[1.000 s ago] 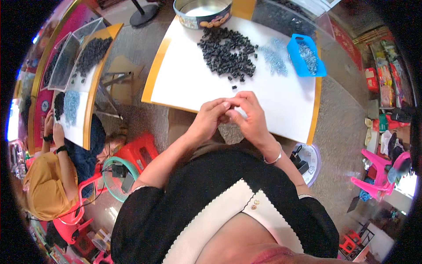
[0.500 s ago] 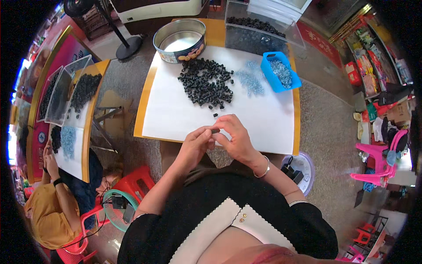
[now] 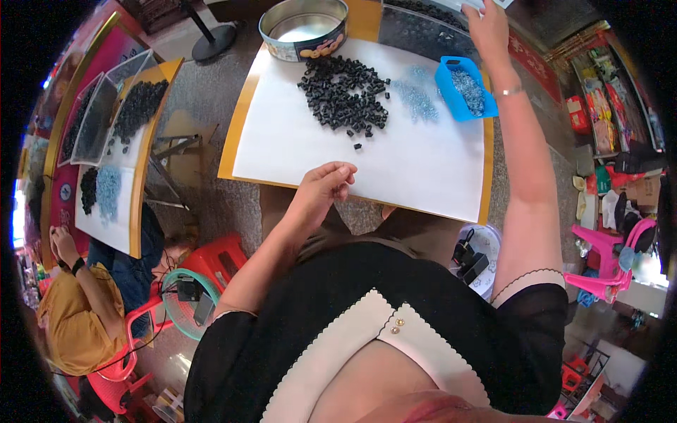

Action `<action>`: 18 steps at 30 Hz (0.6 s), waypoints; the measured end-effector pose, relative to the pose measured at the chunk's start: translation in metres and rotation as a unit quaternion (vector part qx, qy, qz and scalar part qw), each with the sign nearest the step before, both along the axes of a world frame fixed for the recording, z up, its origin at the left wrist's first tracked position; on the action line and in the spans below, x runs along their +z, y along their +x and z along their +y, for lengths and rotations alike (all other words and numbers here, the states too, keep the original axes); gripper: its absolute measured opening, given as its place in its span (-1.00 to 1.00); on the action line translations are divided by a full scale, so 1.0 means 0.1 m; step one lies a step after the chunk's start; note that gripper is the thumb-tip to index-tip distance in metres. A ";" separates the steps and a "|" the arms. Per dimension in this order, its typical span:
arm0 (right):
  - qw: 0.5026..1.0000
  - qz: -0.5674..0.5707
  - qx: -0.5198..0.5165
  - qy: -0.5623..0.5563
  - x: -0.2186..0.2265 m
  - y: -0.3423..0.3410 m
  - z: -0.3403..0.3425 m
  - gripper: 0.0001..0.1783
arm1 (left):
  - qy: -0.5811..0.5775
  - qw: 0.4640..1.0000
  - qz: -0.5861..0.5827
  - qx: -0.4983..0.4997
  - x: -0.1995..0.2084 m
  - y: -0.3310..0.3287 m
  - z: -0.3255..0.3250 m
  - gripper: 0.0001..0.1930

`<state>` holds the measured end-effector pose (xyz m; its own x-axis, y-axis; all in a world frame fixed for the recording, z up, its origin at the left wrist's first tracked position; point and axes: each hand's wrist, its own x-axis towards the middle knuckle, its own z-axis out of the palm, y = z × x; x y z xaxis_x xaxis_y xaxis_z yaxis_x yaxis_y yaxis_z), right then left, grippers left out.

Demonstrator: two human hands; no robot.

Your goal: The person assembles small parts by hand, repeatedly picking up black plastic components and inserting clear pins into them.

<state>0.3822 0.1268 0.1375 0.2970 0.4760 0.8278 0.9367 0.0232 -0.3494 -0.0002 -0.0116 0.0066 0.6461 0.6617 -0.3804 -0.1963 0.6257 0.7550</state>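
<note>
My left hand [image 3: 326,189] hovers at the near edge of the white-topped table [image 3: 282,151], its fingers curled in and the thumb pressed to them. Whatever it may hold is hidden. My right hand [image 3: 488,35] reaches to the far right, over the corner of a clear plastic bin [image 3: 416,32] with black pieces in it. Its fingers look stretched and apart, partly cut off by the picture's rim. A heap of small black plastic pieces [image 3: 338,92] lies mid-table, with one loose black piece [image 3: 357,146] nearer me. Beside it spread small clear-blue pieces [image 3: 417,95].
A blue tray [image 3: 448,100] of clear-blue pieces stands at the table's right edge. A round tin [image 3: 282,49] is at the back left. To the left, another person [image 3: 81,310] sits at a similar table [image 3: 127,225]. A basin [image 3: 486,278] with black devices stands below right.
My hands have parted. The right hand has swung from the near edge to the far right bin, while the left stays near the front edge. The small dark piece between them is out of sight.
</note>
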 end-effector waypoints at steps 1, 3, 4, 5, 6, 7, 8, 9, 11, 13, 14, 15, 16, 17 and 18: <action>1.000 0.000 0.004 -0.006 -0.08 -0.08 -0.05 -0.68 | -0.001 1.000 0.003 0.001 0.00 -0.01 0.01 -0.78; 0.980 -0.056 0.157 -0.109 -0.26 -0.59 -0.32 -0.76 | -0.016 1.000 0.017 0.020 -0.05 -0.04 0.03 -0.79; 0.973 -0.058 0.185 -0.128 -0.43 -0.70 -0.43 -0.77 | -0.020 1.000 0.014 0.013 -0.07 -0.03 0.04 -0.79; 0.964 -0.060 0.213 -0.147 -0.63 -0.79 -0.53 -0.79 | -0.024 1.000 0.010 0.005 -0.09 -0.01 0.05 -0.79; 0.964 -0.059 0.212 -0.152 -0.75 -0.88 -0.64 -0.79 | -0.026 0.999 0.021 0.004 -0.05 0.00 0.05 -0.79; 0.954 0.002 0.217 -0.207 -0.86 -0.98 -0.73 -0.81 | -0.030 0.999 0.022 0.004 -0.04 0.00 0.04 -0.79; 0.938 0.063 0.221 -0.259 -0.94 -1.02 -0.78 -0.83 | -0.029 0.999 0.021 0.004 -0.03 0.00 0.05 -0.79; 0.937 0.064 0.223 -0.261 -1.02 -1.01 -0.79 -0.83 | -0.027 0.999 0.021 0.004 -0.03 -0.01 0.05 -0.79; 0.944 0.043 0.190 -0.268 -1.13 -0.97 -0.77 -0.84 | -0.033 0.999 0.021 0.008 -0.06 -0.02 0.04 -0.79; 0.946 0.039 0.193 -0.257 -1.17 -0.91 -0.71 -0.84 | -0.038 0.999 0.020 0.013 -0.06 -0.03 0.04 -0.79; 0.949 0.036 0.197 -0.246 -1.16 -0.95 -0.67 -0.84 | -0.036 0.999 0.028 0.010 -0.04 -0.03 0.04 -0.79; 0.947 0.036 0.203 -0.245 -1.14 -0.98 -0.66 -0.84 | -0.035 0.999 0.035 0.006 -0.04 -0.03 0.05 -0.78; 0.943 0.046 0.206 -0.258 -1.13 -1.02 -0.66 -0.85 | -0.035 0.999 0.036 0.013 -0.06 -0.03 0.05 -0.78; 0.938 0.055 0.208 -0.272 -1.10 -1.06 -0.66 -0.84 | -0.039 0.999 0.024 0.006 -0.09 -0.01 0.05 -0.79; 0.937 0.054 0.213 -0.272 -1.11 -1.10 -0.62 -0.84 | -0.042 0.999 0.012 -0.001 -0.11 -0.01 0.05 -0.79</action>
<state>0.2719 0.0646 0.0266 0.0516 0.9130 0.4047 0.8411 0.1788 -0.5106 -0.0016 -0.0063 -0.0043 0.6370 0.6258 -0.4501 -0.1775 0.6873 0.7043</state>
